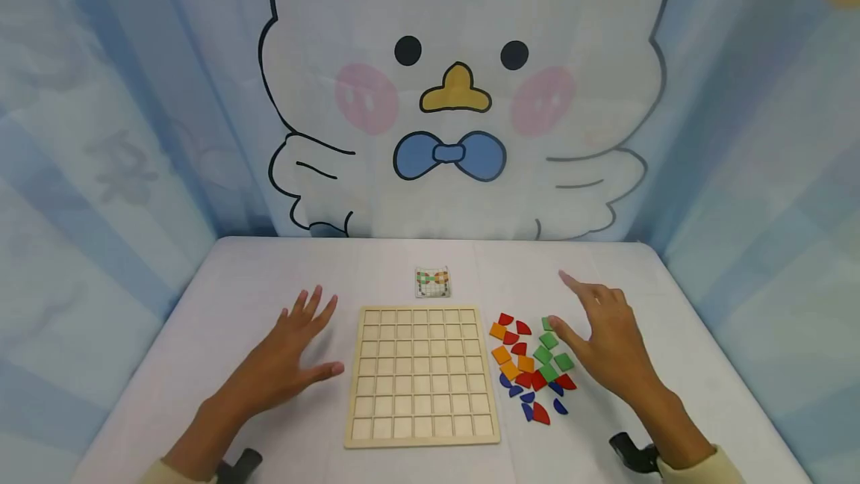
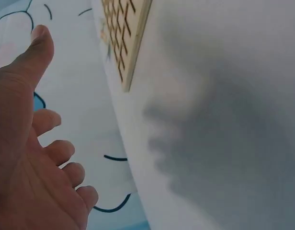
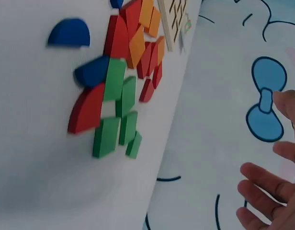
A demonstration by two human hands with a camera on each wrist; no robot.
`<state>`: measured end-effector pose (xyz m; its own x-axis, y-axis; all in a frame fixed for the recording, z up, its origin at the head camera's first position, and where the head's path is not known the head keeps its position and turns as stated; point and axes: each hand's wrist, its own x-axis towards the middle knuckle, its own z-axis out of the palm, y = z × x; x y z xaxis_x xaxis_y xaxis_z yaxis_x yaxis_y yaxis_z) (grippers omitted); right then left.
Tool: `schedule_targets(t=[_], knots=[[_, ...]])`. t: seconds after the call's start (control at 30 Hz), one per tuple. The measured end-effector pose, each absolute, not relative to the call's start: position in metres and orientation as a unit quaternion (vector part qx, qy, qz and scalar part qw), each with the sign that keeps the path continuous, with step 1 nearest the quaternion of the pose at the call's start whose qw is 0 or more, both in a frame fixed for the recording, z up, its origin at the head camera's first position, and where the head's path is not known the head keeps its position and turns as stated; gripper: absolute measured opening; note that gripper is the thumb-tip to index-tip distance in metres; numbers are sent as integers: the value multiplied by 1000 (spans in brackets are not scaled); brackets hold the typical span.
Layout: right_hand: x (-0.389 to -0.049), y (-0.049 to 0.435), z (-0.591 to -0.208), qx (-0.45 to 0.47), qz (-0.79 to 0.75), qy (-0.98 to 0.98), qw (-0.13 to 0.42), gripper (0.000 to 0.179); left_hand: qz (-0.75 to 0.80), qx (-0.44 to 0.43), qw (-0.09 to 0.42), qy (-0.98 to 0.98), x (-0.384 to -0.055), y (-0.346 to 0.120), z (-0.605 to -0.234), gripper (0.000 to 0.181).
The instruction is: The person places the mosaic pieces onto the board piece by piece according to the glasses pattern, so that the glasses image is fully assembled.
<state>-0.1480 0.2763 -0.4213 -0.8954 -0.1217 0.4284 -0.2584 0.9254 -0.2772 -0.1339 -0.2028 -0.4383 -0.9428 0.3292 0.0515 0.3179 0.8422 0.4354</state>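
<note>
Above the table, left of a wooden grid board (image 1: 422, 385), my left hand (image 1: 289, 353) is spread with nothing in it. My right hand (image 1: 608, 342) holds nothing either, its fingers extended and the thumb apart, just right of a loose group of flat pieces. Among them are green squares (image 1: 549, 340), orange squares (image 1: 500, 355), red quarter-circles (image 1: 540, 414) and blue half-circles (image 1: 561, 406). From the head view the right thumb tip overlaps the topmost green piece; whether they touch, I cannot tell. The right wrist view shows the green pieces (image 3: 107, 136) apart from the hand (image 3: 277, 196).
A small printed card (image 1: 432, 282) lies behind the board on the white table (image 1: 289, 447). A curtain (image 1: 457, 204) with a cartoon character hangs behind the table, with pale blue cloth at both sides. Black straps with devices are on both wrists.
</note>
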Motion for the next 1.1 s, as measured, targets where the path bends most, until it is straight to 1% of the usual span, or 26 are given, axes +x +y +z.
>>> schedule_targets(t=[0.27, 0.5, 0.6, 0.7, 0.93, 1.1], knots=[[-161, 243, -441, 103, 248, -953, 142, 63, 274, 212, 57, 937, -134, -191, -473, 114], [-174, 225, -456, 104, 273, -954, 73, 44, 290, 212, 101, 928, -134, -188, -483, 120], [-181, 221, -460, 94, 279, -955, 41, 39, 283, 216, 107, 928, -134, -188, -485, 121], [-186, 219, -464, 91, 275, -957, 22, 33, 276, 218, 111, 929, -135, -187, -485, 120], [-196, 215, -471, 95, 248, -964, 9, 26, 264, 222, 107, 932, -134, -185, -484, 119], [-200, 214, -472, 89, 235, -968, -12, 20, 257, 223, 104, 935, -134, -185, -484, 120]])
